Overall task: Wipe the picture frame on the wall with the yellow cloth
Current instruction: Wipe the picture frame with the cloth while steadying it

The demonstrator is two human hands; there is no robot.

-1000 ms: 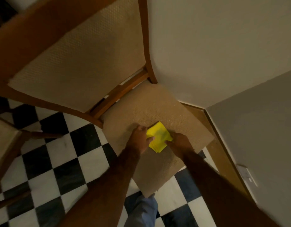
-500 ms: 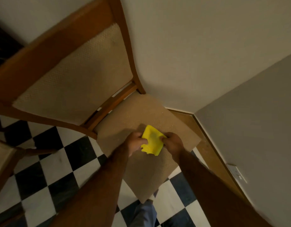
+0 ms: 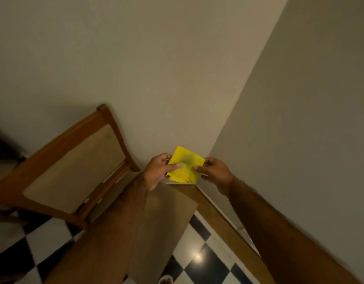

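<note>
— How many hands can you see?

— Two. The left hand (image 3: pixel 158 171) and the right hand (image 3: pixel 215 173) are both up in the air, in front of the corner where two walls (image 3: pixel 156 68) meet.

— What are they doing?

— Both hold one yellow cloth (image 3: pixel 185 165). The left hand pinches its left edge, thumb on top. The right hand pinches its right edge the same way. The cloth is folded into a small square, with many layers showing at its bottom edge.

— Is the cloth on anything?

— No. It sits between the two hands, above the back edge of the seat (image 3: pixel 162 222).

— How many chairs?

— One chair (image 3: pixel 74 167), brown wood with a tan pad on its back. It stands on the black and white floor (image 3: pixel 199 261), close to the wall.

— Any picture frame?

— I can't see one here.
</note>
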